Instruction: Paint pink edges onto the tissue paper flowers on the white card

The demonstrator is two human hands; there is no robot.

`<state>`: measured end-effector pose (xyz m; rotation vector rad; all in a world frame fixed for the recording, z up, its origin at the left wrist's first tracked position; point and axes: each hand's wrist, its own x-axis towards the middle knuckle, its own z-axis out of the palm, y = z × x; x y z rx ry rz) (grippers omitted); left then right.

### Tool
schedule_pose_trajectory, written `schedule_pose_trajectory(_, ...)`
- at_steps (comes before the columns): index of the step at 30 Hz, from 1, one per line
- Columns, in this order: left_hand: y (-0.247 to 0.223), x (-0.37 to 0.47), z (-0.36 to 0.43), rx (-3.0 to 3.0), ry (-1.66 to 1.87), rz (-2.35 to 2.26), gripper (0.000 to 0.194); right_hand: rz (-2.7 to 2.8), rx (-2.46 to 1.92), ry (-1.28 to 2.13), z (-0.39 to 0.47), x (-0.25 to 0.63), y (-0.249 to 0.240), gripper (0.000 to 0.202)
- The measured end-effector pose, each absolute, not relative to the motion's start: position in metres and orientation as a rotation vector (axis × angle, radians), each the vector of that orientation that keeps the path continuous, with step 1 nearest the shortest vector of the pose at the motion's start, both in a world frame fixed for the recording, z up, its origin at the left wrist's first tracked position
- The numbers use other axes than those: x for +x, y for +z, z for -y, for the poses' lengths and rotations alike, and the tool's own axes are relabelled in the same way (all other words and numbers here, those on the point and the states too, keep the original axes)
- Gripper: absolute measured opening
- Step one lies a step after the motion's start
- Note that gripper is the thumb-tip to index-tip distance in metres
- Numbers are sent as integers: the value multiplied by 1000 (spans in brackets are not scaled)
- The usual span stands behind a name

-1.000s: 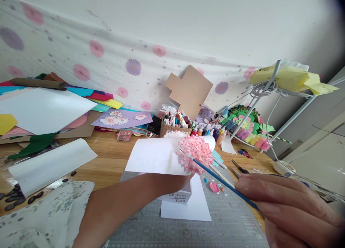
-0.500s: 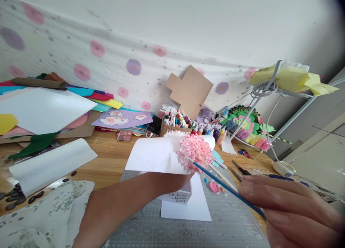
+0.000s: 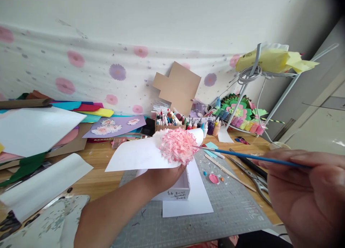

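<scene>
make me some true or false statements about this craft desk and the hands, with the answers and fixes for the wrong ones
1. The right hand holds a slim blue-handled paintbrush. True.
2. The left hand is at the underside of a curved white paper sheet. True.
3. The paintbrush's tip points away from the fluffy, ruffled pink flower. False: it points at the flower's right edge.
4. A notched brown cardboard piece stands upright at the back of the desk. True.
5. The gridded cutting mat is bright red. False: it is grey.
</scene>
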<state>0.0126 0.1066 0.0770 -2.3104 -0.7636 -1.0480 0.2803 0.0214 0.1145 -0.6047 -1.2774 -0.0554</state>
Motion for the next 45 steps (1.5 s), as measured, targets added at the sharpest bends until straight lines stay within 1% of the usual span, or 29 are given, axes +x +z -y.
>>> schedule_pose_trajectory(3, 75, 12, -109, -2318, -1091, 727, 41, 1164, -636, 105, -20, 272, 118, 9)
schedule_pose_trajectory(7, 74, 12, -110, -2338, -1161, 687, 36, 1043, -644, 177, -15, 255, 125, 6)
schedule_pose_trajectory(13, 75, 12, -112, -2381, -1287, 646, 44, 947, -679, 386, -13, 237, 133, 6)
schedule_pose_trajectory(19, 78, 13, -109, -2446, -1369, 654, 45, 940, -668, 441, -20, 236, 132, 6)
schedule_pose_trajectory(24, 83, 14, -108, -2514, -1470, 671, 44, 841, -694, 527, -29, 239, 136, 18)
schedule_pose_trajectory(34, 96, 12, -97, -2762, -1649, 716, 45, 877, -661, 569, -33, 234, 136, 23)
schedule_pose_trajectory(38, 96, 11, -96, -2817, -1714, 767, 45, 900, -631, 599, -36, 233, 132, 20)
schedule_pose_trajectory(45, 97, 13, -96, -2842, -1727, 747, 43, 936, -594, 630, -38, 227, 132, 15)
